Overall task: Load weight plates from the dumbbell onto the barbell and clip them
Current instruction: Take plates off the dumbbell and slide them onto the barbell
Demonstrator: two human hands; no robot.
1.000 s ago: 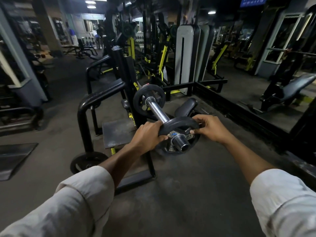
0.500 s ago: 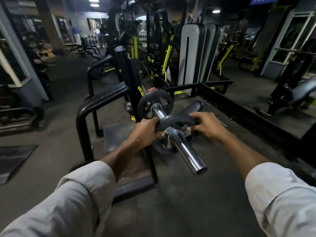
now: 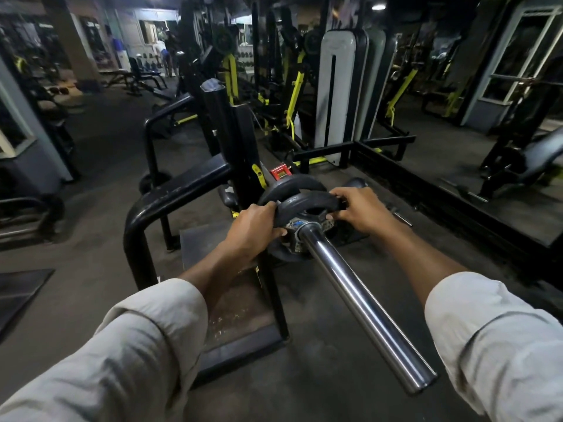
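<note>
A black weight plate (image 3: 307, 202) sits on the chrome barbell sleeve (image 3: 362, 303), which runs from the plate toward me and ends at the lower right. My left hand (image 3: 254, 229) grips the plate's left rim and my right hand (image 3: 361, 210) grips its right rim. A second black plate (image 3: 288, 184) stands directly behind it on the same sleeve, nearly touching. A worn label shows around the plate's hub beside the sleeve. A red clip (image 3: 281, 172) lies on the floor just beyond the plates.
A black rack upright (image 3: 231, 141) with a bent tube frame (image 3: 170, 199) stands to the left of the bar. A dark pad (image 3: 355, 182) lies behind my right hand. Gym machines with yellow parts fill the background, and a black floor beam (image 3: 426, 190) runs along the right.
The plate has slid along the sleeve away from me, up against the rear plate. Much more bare chrome sleeve now shows in front of it. Both hands kept their grip on the rim.
</note>
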